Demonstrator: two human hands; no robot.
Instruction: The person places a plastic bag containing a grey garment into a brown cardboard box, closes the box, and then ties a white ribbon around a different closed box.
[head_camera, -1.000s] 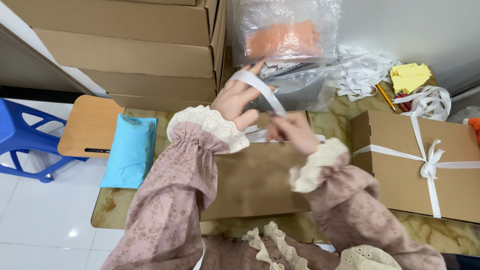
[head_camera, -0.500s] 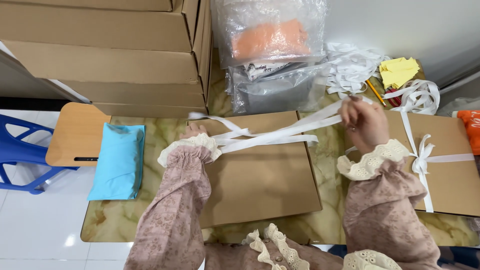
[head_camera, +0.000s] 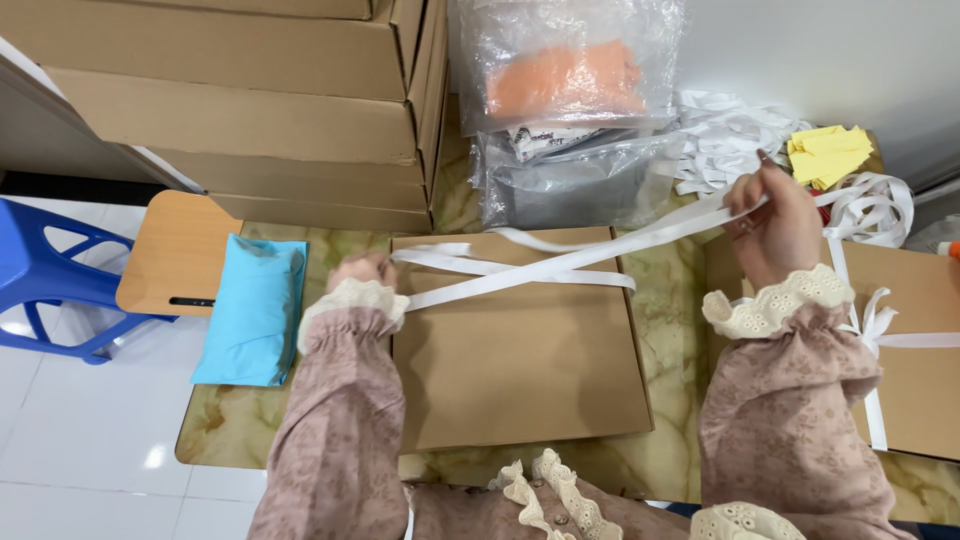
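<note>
On the marble tabletop (head_camera: 330, 245), my hands, left (head_camera: 362, 270) and right (head_camera: 772, 225), grip the white ribbon (head_camera: 560, 262) stretched across the cardboard box (head_camera: 520, 360), not yet knotted.

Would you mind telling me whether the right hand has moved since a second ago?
Yes. The right hand has swung out rightward, off the flat cardboard box toward the yellow paper, drawing the white ribbon taut.

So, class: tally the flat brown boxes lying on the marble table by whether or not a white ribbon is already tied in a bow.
Bow tied: 1, the box at the right edge.
Not yet tied: 1, the middle box, its ribbon loose.
Total: 2
</note>
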